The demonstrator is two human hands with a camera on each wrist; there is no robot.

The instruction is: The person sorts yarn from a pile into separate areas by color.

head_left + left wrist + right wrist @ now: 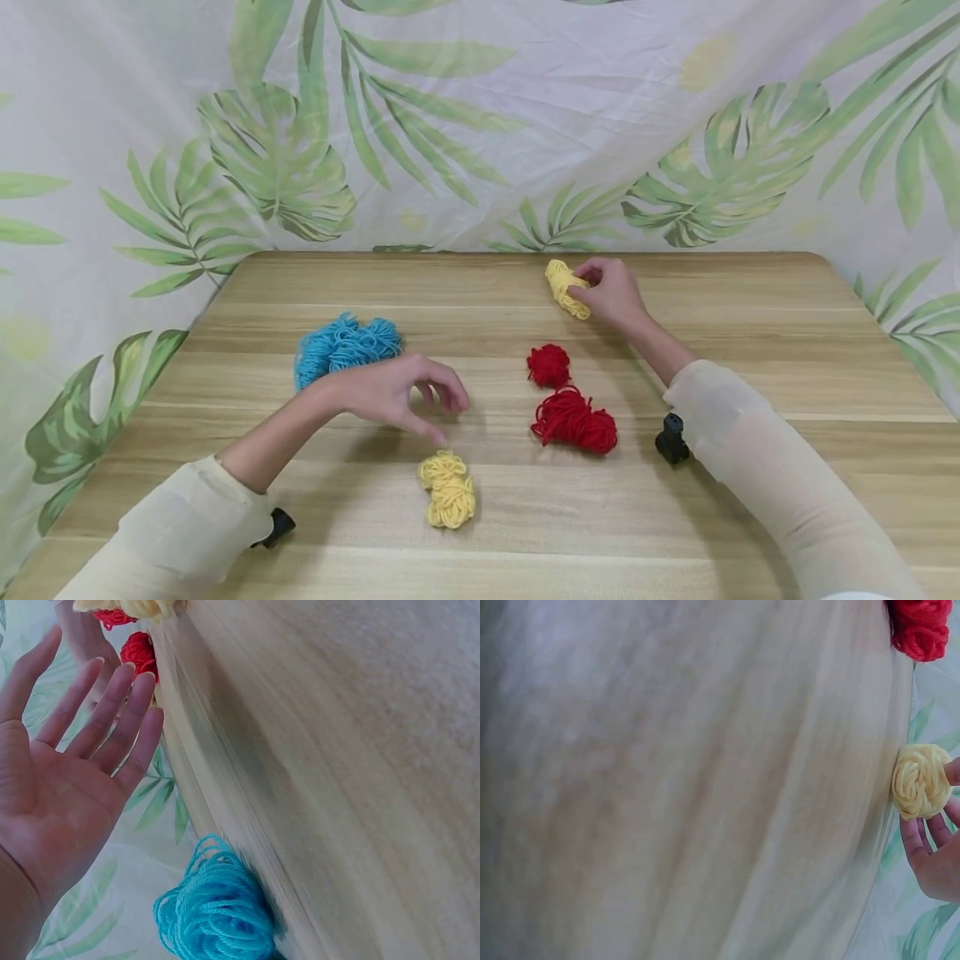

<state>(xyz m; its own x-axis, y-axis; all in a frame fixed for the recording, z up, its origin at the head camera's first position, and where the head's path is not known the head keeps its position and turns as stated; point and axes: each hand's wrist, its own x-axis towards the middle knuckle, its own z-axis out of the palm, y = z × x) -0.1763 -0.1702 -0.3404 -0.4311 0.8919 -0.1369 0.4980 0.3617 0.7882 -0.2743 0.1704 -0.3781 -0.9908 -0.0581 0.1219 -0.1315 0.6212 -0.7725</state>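
At the back of the table, my right hand point(611, 293) pinches a pale yellow yarn bundle point(564, 287) between thumb and fingers. The right wrist view shows this yellow yarn point(919, 781) end-on, with the fingers around its side. My left hand point(397, 396) hovers with nothing in it, its fingers spread in the left wrist view. Just below its thumb in the head view lies a second yellow yarn bundle point(447, 490). Behind the left hand sits blue yarn point(348, 342), partly hidden by it. Two red yarn bundles, a small one point(548, 366) and a larger one point(576, 422), lie between the hands.
The wooden table point(450, 287) has a back edge close to a leaf-patterned cloth point(480, 125). A black device point(672, 440) is at the right sleeve and another point(276, 527) at the left sleeve.
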